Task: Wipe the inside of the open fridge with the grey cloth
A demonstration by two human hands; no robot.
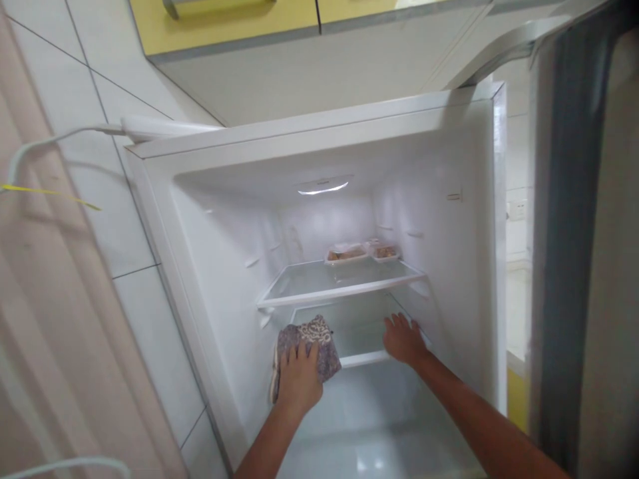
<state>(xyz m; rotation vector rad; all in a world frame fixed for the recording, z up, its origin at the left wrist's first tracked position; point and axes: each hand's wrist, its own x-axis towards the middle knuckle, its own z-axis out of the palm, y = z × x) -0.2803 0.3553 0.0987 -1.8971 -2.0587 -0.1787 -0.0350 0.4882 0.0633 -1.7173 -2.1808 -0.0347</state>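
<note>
My left hand (299, 379) presses on a folded, patterned grey-purple cloth (327, 342), its fingers spread over the top. The cloth lies over the front left part of the lower glass shelf (359, 329) inside an open fridge and covers that end of its white front edge. At the front right of the same shelf rests my right hand (403, 339), fingers apart and no object seen in it. Its thumb and palm are hidden from view.
On the upper glass shelf (304, 283) stand two food trays, a longer one (347, 253) and a smaller one (384, 252). The open fridge door (564, 266) stands at the right. Above hang yellow cabinets (239, 23); a pink curtain-like surface (54, 299) and white cable (64, 136) are at left.
</note>
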